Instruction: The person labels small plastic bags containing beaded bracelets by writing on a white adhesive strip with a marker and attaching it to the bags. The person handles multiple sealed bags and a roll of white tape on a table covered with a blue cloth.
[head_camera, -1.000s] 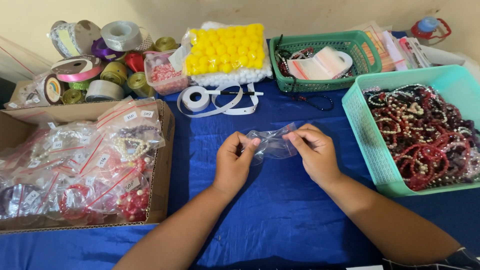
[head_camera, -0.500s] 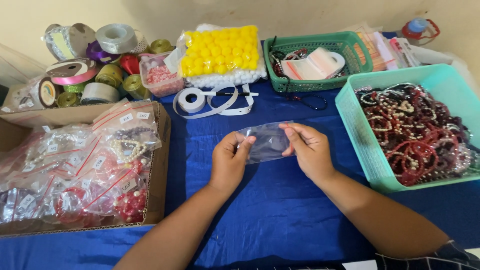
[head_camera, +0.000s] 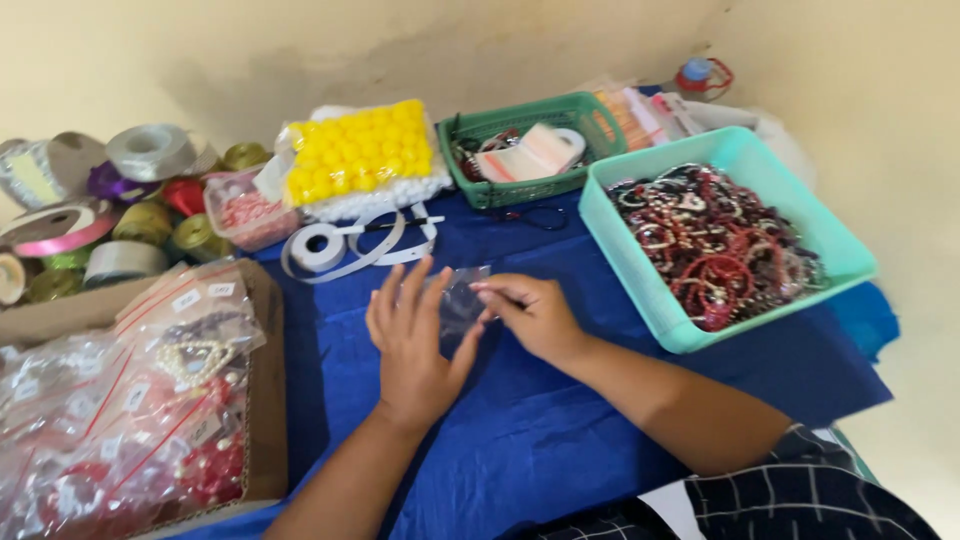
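Note:
A small clear plastic bag (head_camera: 462, 300) lies on the blue cloth (head_camera: 560, 440) between my hands. My left hand (head_camera: 412, 345) rests flat with fingers spread, pressing on the bag's left side. My right hand (head_camera: 530, 315) pinches the bag's right edge with thumb and fingers. What the bag holds is too blurred to make out. The teal basket (head_camera: 640, 275) full of red, black and white bead bracelets (head_camera: 715, 245) stands just right of my right hand.
A cardboard box (head_camera: 268, 400) of bagged bead jewellery sits at left. Ribbon spools (head_camera: 150, 150), a pink-bead tub (head_camera: 245, 210), a yellow pom-pom pack (head_camera: 360, 155), white ribbon (head_camera: 330, 245) and a green basket (head_camera: 520, 185) line the back. The cloth's edge falls away at right.
The view swung left and tilted. My left hand opened from a pinch to a flat spread palm on the bag, and the bag came down onto the cloth.

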